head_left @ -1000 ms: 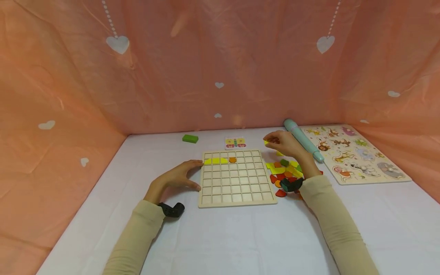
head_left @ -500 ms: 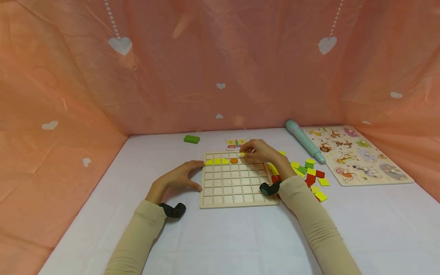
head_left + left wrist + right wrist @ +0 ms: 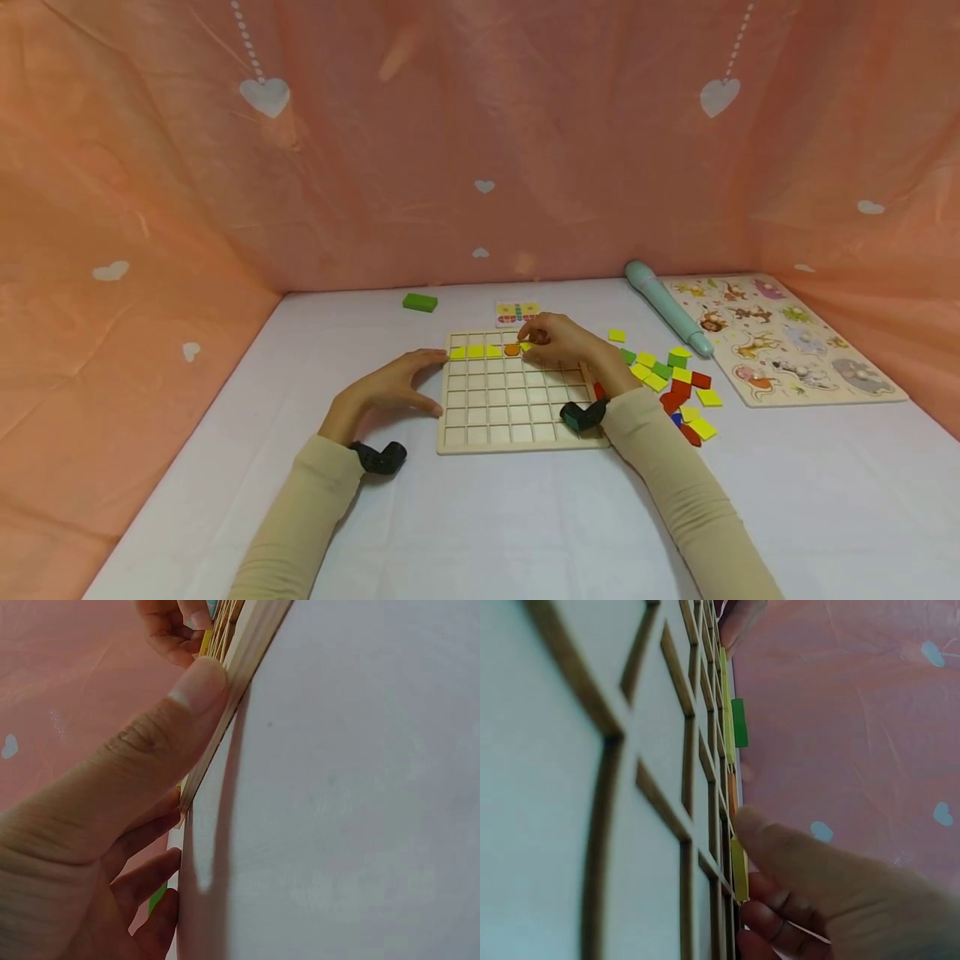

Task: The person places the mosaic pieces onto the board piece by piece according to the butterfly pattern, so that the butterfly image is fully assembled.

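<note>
L hand (image 3: 393,387), fingers apart, touches gridded board (image 3: 517,412); R hand (image 3: 562,342), fingers clamped on yellow tile (image 3: 739,871), nr orange disc (image 3: 512,350).

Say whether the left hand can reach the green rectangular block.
Probably yes: the left hand, touching the pale wooden grid board, has only white cloth between it and the green rectangular block.

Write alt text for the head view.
A person's right hand holds a yellow tile beside an orange disc on a wooden grid board, while the left hand touches the board's left edge. Loose colored tiles lie to the right.
</note>
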`<state>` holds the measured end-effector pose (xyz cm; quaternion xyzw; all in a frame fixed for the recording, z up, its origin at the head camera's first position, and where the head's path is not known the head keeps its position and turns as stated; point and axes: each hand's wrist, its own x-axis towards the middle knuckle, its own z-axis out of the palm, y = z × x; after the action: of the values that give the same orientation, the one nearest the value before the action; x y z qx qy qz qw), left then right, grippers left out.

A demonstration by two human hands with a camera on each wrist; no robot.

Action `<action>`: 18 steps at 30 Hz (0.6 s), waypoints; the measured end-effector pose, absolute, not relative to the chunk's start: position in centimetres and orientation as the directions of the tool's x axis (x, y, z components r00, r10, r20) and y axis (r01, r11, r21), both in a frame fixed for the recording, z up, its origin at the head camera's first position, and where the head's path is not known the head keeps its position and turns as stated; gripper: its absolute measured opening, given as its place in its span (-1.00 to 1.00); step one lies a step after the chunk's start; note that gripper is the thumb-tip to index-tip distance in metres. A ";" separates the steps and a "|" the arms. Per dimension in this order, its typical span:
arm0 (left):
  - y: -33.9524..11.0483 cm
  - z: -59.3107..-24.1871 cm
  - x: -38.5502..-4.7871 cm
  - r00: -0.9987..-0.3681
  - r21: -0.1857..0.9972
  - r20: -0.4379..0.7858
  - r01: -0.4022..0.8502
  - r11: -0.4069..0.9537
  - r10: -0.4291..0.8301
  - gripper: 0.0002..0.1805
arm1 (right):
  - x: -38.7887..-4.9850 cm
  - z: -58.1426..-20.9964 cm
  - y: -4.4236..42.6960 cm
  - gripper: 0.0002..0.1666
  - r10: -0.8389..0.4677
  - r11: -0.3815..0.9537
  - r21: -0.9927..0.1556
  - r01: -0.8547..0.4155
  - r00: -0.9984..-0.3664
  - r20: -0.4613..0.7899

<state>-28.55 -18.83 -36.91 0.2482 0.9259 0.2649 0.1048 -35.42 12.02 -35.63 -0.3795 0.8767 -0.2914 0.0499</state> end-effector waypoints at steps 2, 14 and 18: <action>-18.8 -36.9 -28.5 -0.854 0.544 -0.062 0.405 0.735 0.517 0.01 | -35.4 -35.7 12.0 -0.68 -0.690 0.554 -0.536 -0.637 -0.711 0.133; -19.0 -36.9 -28.5 -0.836 0.542 -0.029 0.448 0.711 0.548 -0.01 | -35.3 -35.7 12.4 -0.77 -0.701 0.514 -0.577 -0.635 -0.699 0.145; -19.1 -36.9 -28.6 -0.827 0.535 -0.018 0.467 0.704 0.562 0.00 | -35.4 -35.8 12.5 -0.78 -0.696 0.508 -0.605 -0.613 -0.706 0.130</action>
<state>-28.60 -19.07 -36.91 0.2798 0.9187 0.2637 0.0899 -35.36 12.52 -35.79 -0.3780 0.8660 -0.3209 0.0650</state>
